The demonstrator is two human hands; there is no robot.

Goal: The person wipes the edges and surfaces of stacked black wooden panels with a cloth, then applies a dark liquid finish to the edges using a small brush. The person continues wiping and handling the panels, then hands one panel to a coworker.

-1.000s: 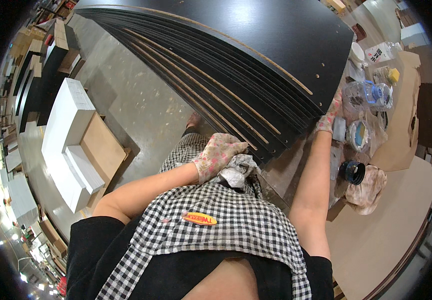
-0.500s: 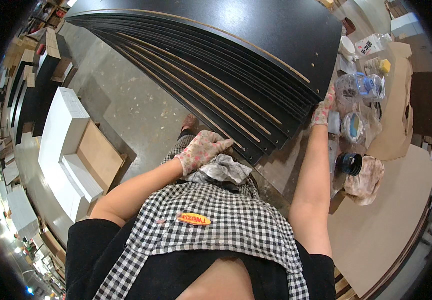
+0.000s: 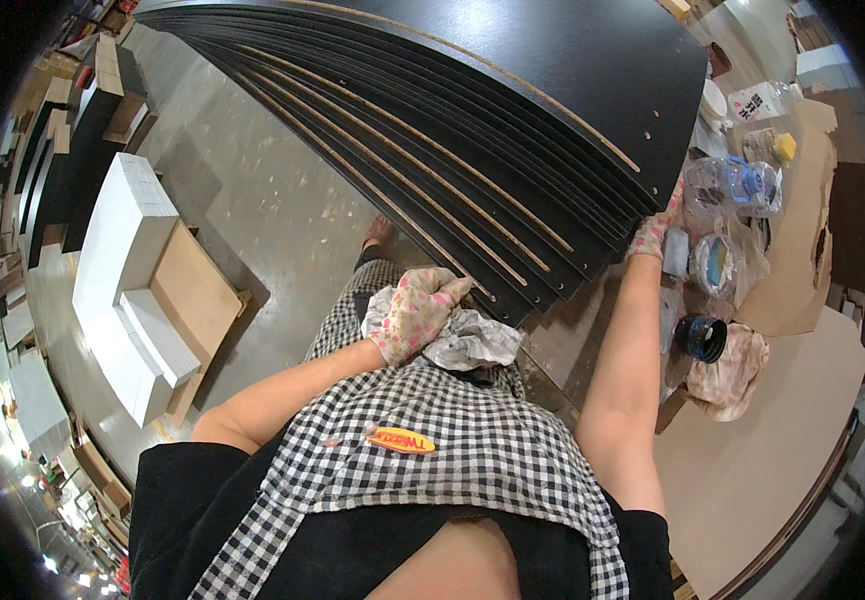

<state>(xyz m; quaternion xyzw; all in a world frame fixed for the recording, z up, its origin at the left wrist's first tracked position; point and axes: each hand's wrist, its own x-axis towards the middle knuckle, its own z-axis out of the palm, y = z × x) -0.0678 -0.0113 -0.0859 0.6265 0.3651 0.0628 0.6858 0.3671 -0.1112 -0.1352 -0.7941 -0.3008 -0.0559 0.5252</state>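
Observation:
A stack of fanned black panels [image 3: 382, 120] with bare brown edges on some boards reaches from the far left to the right in front of me. My left hand [image 3: 415, 312], in a pale glove with pink flowers, is closed over a crumpled grey-white rag [image 3: 472, 340]. It is close beside the near corner of the lowest panels. My right hand [image 3: 649, 237], in a matching glove, lies against the right edge of the stack. The panels and the wrist's angle hide most of its fingers.
On the right stand a clear plastic bottle [image 3: 732, 185], a roll of tape [image 3: 712, 265], a black ringed cup [image 3: 702, 338] and a stained cloth [image 3: 729, 372], beside torn cardboard [image 3: 792, 230]. White boards [image 3: 122, 270] rest on a pallet at left.
My left hand has shifted slightly right and down, and more of the rag shows to its left. The right hand stays at the stack's edge. The whole view has shifted a little.

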